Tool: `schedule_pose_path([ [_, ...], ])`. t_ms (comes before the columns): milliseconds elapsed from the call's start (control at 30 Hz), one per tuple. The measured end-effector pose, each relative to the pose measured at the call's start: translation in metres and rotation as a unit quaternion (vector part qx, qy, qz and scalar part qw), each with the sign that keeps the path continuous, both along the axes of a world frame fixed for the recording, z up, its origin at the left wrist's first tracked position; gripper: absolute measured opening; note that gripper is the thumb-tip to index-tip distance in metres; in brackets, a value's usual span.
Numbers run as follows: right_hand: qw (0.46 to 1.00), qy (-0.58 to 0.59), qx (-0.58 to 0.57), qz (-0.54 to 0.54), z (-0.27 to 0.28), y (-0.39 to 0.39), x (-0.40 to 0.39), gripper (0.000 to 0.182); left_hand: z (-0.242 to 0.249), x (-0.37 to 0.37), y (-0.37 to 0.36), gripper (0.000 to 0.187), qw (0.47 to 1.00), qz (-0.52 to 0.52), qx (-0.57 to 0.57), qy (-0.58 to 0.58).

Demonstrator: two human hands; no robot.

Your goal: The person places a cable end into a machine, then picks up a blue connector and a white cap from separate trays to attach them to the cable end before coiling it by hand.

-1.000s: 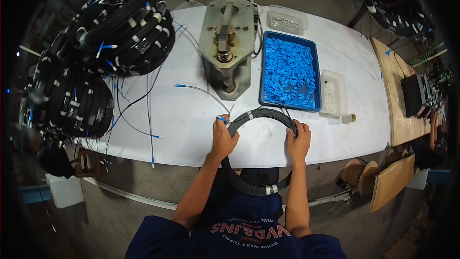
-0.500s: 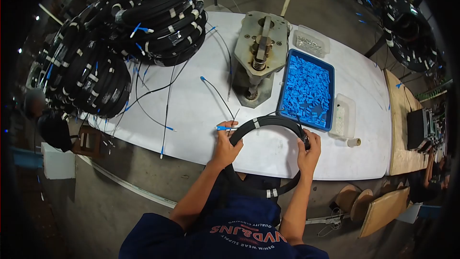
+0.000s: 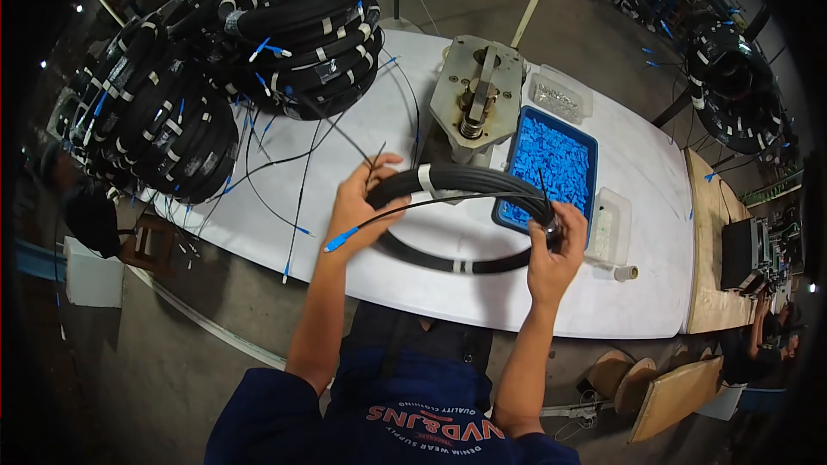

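Between my hands a coil of black cable (image 3: 469, 177) is held up over the near side of the white table, bound with white tape. My left hand (image 3: 360, 207) is closed round its left side, and my right hand (image 3: 558, 250) grips its right side. A loose cable end with a blue connector (image 3: 342, 239) crosses the front of the coil and sticks out past my left wrist. Just beyond the coil stands a metal press-like fixture (image 3: 476, 95). A blue tray (image 3: 593, 148) full of small blue pieces (image 3: 547, 159) lies behind my right hand.
Stacked black cable coils (image 3: 323, 52) with dangling blue-tipped ends fill the table's left. Clear plastic bins (image 3: 613, 228) sit beside the tray, with a small roll (image 3: 626, 273) nearby. More coils (image 3: 732, 77) hang at right. Wooden spools (image 3: 633, 379) are on the floor.
Both hands have lifted the coil away from my body and over the table, tilting it. The blue connector end has swung from beyond my left fingers to the near side of my left wrist.
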State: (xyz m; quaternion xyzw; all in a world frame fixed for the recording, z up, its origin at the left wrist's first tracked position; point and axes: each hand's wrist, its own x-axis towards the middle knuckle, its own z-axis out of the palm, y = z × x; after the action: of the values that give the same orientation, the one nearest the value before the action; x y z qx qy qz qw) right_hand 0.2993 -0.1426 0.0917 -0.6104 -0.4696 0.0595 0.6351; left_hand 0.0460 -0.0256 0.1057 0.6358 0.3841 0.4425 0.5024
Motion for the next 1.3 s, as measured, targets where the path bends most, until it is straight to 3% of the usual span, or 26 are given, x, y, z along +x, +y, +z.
schedule_pose_path([
  [67, 1.0, -0.002, -0.013, 0.009, -0.01, 0.007, 0.005, 0.043, 0.009, -0.003, 0.013, 0.043, 0.999, -0.007, -0.017, 0.029],
  [200, 0.993, 0.084, -0.035, 0.075, -0.014, 0.008, 0.011, 0.056, -0.02, -0.007, 0.032, 0.033, 1.0, -0.008, 0.006, 0.028],
  [300, 0.97, 0.102, -0.152, 0.158, -0.018, -0.007, 0.019, 0.073, -0.031, -0.017, 0.031, 0.029, 0.999, 0.042, 0.025, 0.016],
  [400, 0.949, 0.2, -0.164, 0.18, -0.061, -0.011, 0.016, 0.053, -0.052, -0.034, 0.034, 0.027, 0.998, 0.043, -0.026, -0.041],
  [433, 0.949, 0.213, -0.155, 0.173, -0.071, -0.012, 0.012, 0.036, -0.061, -0.042, 0.037, 0.031, 0.998, 0.028, -0.023, -0.042],
  [500, 0.945, 0.231, -0.169, 0.159, -0.079, -0.012, 0.0, 0.031, -0.059, -0.05, 0.037, 0.035, 0.999, 0.021, -0.023, -0.038],
  [567, 0.936, 0.285, -0.154, 0.137, -0.089, -0.008, -0.007, 0.019, -0.054, -0.051, 0.036, 0.039, 0.985, -0.022, -0.095, -0.143],
  [600, 0.936, 0.285, -0.152, 0.143, -0.095, -0.007, -0.007, 0.019, -0.057, -0.054, 0.036, 0.039, 0.986, -0.017, -0.091, -0.142],
  [667, 0.925, 0.325, -0.123, 0.153, -0.101, -0.008, -0.004, 0.016, -0.074, -0.057, 0.038, 0.042, 0.964, -0.117, -0.161, -0.175],
  [700, 0.925, 0.33, -0.131, 0.139, -0.099, -0.01, -0.004, 0.016, -0.081, -0.05, 0.031, 0.035, 0.986, -0.048, -0.149, -0.048],
  [800, 0.937, 0.305, -0.145, 0.087, -0.094, -0.015, -0.004, 0.015, -0.076, -0.03, 0.014, 0.025, 0.989, 0.039, -0.132, -0.045],
  [833, 0.939, 0.27, -0.199, 0.084, -0.092, -0.02, 0.002, 0.031, -0.072, -0.028, 0.012, 0.025, 0.989, 0.039, -0.133, -0.049],
  [867, 0.939, 0.265, -0.2, 0.085, -0.082, -0.021, 0.001, 0.031, -0.068, -0.027, 0.009, 0.025, 0.991, 0.037, -0.131, -0.008],
  [933, 0.986, 0.118, -0.117, 0.018, -0.057, -0.017, -0.004, 0.057, -0.06, -0.022, 0.01, 0.025, 0.991, 0.037, -0.124, 0.028],
  [967, 0.992, 0.041, -0.119, 0.006, -0.063, -0.015, 0.007, 0.081, -0.057, -0.018, 0.009, 0.024, 0.993, 0.033, -0.106, 0.051],
  [1000, 0.992, 0.04, -0.118, 0.006, -0.043, -0.01, 0.001, 0.081, -0.048, -0.013, 0.006, 0.023, 0.993, 0.027, -0.088, 0.076],
  [1100, 0.998, -0.042, -0.042, 0.005, 0.017, 0.005, -0.001, 0.077, -0.019, 0.004, -0.001, 0.022, 0.993, -0.014, -0.083, 0.087],
  [1167, 0.989, -0.135, -0.042, 0.033, 0.035, 0.014, 0.006, 0.051, -0.005, 0.01, -0.003, 0.024, 0.993, -0.058, -0.063, 0.081],
  [1200, 0.989, -0.138, -0.036, 0.029, 0.036, 0.016, 0.011, 0.051, -0.011, 0.01, 0.001, 0.026, 0.99, -0.069, -0.047, 0.111],
  [1267, 0.995, 0.025, -0.079, 0.055, 0.035, 0.02, 0.02, 0.024, -0.015, 0.013, 0.005, 0.029, 0.99, -0.069, -0.052, 0.11],
  [1300, 0.997, 0.04, -0.048, 0.048, 0.033, 0.021, 0.021, 0.027, -0.015, 0.014, 0.008, 0.029, 0.991, -0.069, -0.049, 0.107],
])
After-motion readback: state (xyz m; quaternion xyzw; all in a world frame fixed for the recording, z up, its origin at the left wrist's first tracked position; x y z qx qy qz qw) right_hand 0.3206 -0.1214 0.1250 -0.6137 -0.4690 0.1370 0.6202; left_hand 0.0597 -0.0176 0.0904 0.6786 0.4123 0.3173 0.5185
